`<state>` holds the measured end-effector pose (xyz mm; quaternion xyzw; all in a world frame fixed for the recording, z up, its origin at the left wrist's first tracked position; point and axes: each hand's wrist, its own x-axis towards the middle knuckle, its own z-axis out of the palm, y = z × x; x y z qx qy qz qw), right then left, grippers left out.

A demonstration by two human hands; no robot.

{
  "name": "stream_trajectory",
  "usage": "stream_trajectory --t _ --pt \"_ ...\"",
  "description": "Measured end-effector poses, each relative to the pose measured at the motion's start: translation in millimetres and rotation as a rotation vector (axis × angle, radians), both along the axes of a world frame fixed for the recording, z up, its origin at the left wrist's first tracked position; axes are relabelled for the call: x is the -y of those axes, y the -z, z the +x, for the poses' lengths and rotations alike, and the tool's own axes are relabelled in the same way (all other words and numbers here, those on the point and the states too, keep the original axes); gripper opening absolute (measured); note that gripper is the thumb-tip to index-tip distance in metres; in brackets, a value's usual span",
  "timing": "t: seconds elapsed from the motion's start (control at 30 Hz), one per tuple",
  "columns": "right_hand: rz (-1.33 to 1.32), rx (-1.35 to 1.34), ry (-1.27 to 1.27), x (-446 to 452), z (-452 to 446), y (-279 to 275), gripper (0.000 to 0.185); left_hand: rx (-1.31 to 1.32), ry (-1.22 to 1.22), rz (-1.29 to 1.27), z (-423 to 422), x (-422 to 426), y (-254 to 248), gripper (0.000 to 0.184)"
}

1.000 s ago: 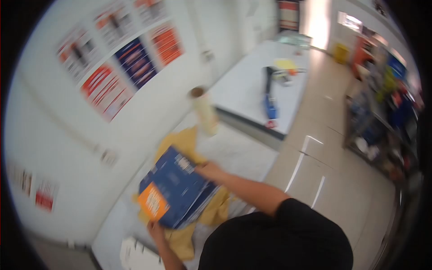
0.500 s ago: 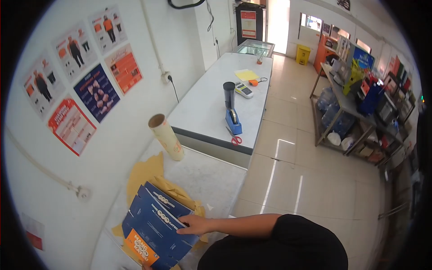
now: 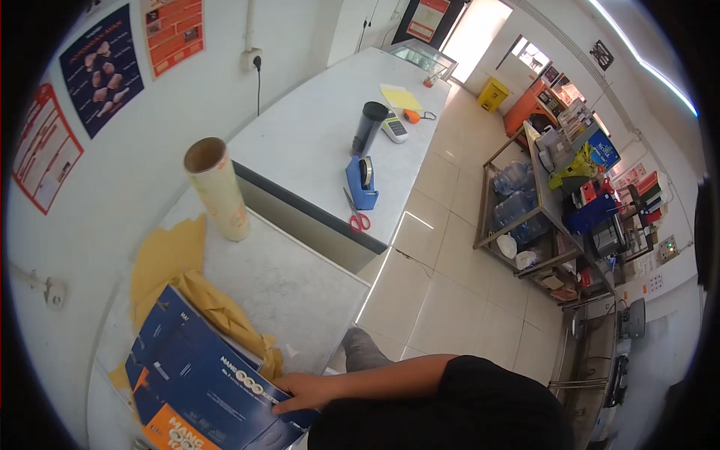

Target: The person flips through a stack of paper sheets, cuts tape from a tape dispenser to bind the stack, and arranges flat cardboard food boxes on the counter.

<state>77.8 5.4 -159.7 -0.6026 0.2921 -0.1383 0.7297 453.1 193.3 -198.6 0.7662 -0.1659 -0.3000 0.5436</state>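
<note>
A stack of flat blue cardboard boxes [image 3: 217, 390] with white and orange print lies over crumpled brown paper [image 3: 169, 251] on the near table. My right hand [image 3: 300, 394] grips the boxes at their right edge, fingers closed on the board. My left hand is out of sight. Beyond the boxes, a thick roll of pale wrap [image 3: 217, 191] with a hollow core stands upright on the same table.
On the farther table [image 3: 300, 135] are red-handled scissors [image 3: 358, 217], a blue tape dispenser [image 3: 362, 184], a dark tumbler [image 3: 367, 127], a card terminal [image 3: 394, 129] and yellow paper [image 3: 401, 97]. A cluttered metal rack [image 3: 555, 217] stands across the tiled floor.
My view has turned to the right and tilted, so the tables sit farther left. My right hand still holds the boxes. A fingertip at the lower edge has left view.
</note>
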Motion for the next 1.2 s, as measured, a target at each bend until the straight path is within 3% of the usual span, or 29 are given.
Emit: stream_trajectory --t 0.03,0.27,0.37,0.5,0.73,0.93,1.03,1.13,1.2 --pt "-0.049 0.094 0.016 5 -14 -2 0.051 0.025 0.003 0.009 -13 16 3 0.087" --pt "-0.445 0.089 0.051 103 -144 -62 0.046 0.081 0.084 0.008 -116 145 18 0.080" --pt "-0.628 0.011 0.156 137 -198 -56 0.035 0.079 0.124 0.002 -156 194 23 0.076" --pt "-0.815 -0.084 0.306 159 -266 -29 0.037 0.068 0.161 0.000 -194 240 28 0.072" --pt "-0.672 -0.190 0.333 160 -342 22 0.051 0.071 0.204 0.040 -239 286 31 0.065" --pt "-0.624 -0.275 0.102 157 -368 73 0.041 0.089 0.233 0.039 -270 311 31 0.060" --pt "-0.412 -0.314 0.061 158 -362 71 0.044 0.110 0.255 0.047 -279 318 29 0.057" --pt "-0.508 -0.321 -0.010 175 -362 55 0.049 0.135 0.288 0.003 -279 324 30 0.055" --pt "-0.632 -0.294 -0.041 174 -359 79 0.054 0.149 0.319 -0.051 -274 319 31 0.053"
